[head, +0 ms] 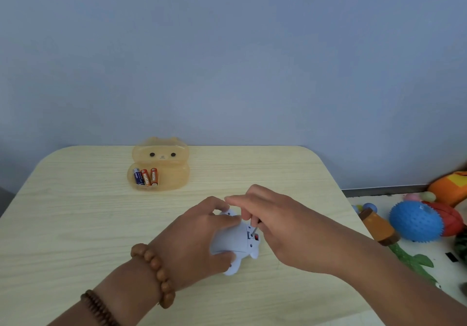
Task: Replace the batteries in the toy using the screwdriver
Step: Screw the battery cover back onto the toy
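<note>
A pale lavender plastic toy (233, 243) lies belly-up on the light wood table (75, 224). My left hand (199, 237) grips its body from the left side. My right hand (275, 222) pinches a small screwdriver (254, 230), whose thin metal shaft points down into the toy's underside beside a small red part. The screwdriver's handle is hidden by my fingers. Three batteries (146, 177), one blue and two orange, stand in the open amber bear-shaped case (171, 181) at the table's far side.
Right of the table, on the floor, lie a blue spiky ball (415, 220), an orange plush (449, 186), a brown wooden piece (379, 227) and green leafy toys (414, 262). A plain blue-grey wall stands behind the table.
</note>
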Demonstrator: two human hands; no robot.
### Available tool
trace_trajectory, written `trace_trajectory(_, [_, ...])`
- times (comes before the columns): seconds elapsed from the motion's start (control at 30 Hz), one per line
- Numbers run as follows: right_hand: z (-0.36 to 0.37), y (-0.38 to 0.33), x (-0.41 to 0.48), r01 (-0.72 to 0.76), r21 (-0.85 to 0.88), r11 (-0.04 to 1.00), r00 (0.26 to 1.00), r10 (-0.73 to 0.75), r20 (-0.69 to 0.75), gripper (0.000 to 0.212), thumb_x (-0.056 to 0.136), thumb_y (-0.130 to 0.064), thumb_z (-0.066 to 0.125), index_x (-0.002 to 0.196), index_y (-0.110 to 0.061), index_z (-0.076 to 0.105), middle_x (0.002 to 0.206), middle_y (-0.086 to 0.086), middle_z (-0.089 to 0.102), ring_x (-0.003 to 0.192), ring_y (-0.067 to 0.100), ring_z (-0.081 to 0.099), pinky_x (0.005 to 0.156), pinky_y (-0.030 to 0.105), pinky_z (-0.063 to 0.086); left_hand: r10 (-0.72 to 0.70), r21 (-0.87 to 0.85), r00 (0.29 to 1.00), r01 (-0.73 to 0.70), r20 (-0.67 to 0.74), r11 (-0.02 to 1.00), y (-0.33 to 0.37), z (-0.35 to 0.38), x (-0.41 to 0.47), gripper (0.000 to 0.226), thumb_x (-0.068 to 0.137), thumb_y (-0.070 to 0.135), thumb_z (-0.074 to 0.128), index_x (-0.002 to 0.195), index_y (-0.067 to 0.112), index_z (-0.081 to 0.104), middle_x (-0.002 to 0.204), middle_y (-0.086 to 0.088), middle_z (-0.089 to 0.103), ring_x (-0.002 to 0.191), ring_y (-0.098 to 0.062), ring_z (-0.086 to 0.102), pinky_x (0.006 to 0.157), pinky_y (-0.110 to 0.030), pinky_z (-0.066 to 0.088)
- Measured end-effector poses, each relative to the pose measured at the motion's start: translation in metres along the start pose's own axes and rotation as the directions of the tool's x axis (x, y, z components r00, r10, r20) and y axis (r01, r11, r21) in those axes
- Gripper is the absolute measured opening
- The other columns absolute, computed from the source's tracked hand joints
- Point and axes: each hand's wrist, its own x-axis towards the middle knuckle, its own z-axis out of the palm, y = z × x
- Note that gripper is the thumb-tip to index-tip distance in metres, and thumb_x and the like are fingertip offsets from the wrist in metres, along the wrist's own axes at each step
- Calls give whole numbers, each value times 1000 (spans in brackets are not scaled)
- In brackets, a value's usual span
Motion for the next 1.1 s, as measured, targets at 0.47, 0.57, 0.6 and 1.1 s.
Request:
trace_trajectory(0.47, [-2,-2,2,-22,-269,963,1000,26,11,64,89,6,54,133,-39,45,101,-13,44,91,9,48,72,34,53,-24,12,1000,24,4,1000,2,-1,-1,58,78,47,63,134,42,49,132,30,27,107,5,44,79,-1,32])
trace_trajectory(0.57, [-3,-3,1,-48,-261,964,999,51,4,48,98,-7,54,134,-38,47,106,-12,45,94,10,51,73,32,53,-25,9,1000,25,1,1000,2,-1,-2,58,77,47,63,134,43,48,134,29,27,107,3,46,82,-6,37])
trace_trajectory(0.6, [-5,-4,0,-57,-274,960,998,60,2,37,103,-19,51,134,-37,46,108,-11,46,95,10,51,74,31,52,-27,10,1000,27,2,1000,2,-1,-2,58,77,47,63,134,43,48,134,29,27,107,3,46,82,-5,36])
trace_trajectory(1.1, [0,0,0,-49,-218,975,999,46,-18,41,102,-19,51,134,-45,42,107,-14,43,84,8,47,65,24,45,-28,2,1000,28,2,1000,3,-1,-1,56,78,46,63,132,43,49,132,30,26,109,3,45,80,-1,31])
